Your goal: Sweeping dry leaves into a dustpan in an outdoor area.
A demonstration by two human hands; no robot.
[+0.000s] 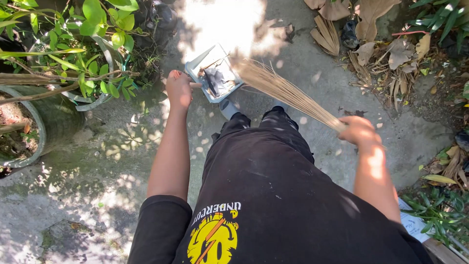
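The left hand [179, 89] is stretched forward and down, its grip wrapped around the handle of a pale blue dustpan [213, 73] that sits on the concrete ground [303, 63] just ahead of the person's feet. The pan's open side points toward the upper right of the view, and it holds a small heap of dark scraps and a few thin twigs. The right hand [360, 131] is curled tight around the bound end of a stick broom [286, 91], a bundle of thin tan stalks; its fingers are pressed around the bundle so that little shows between them. The broom slants up and to the left from that hand, and its fanned tips lie just beside the right edge of the dustpan, close to touching it, though the bright sunlight there makes contact hard to judge. Both arms are bare below short black sleeves, and the person wears a black shirt with a yellow round print. To the left stands a large round planter [51, 124] with leafy green shrubs [97, 29] growing above it. Dry brown leaves [386, 54] and plant litter are piled along the upper right edge of the concrete, well apart from the dustpan.
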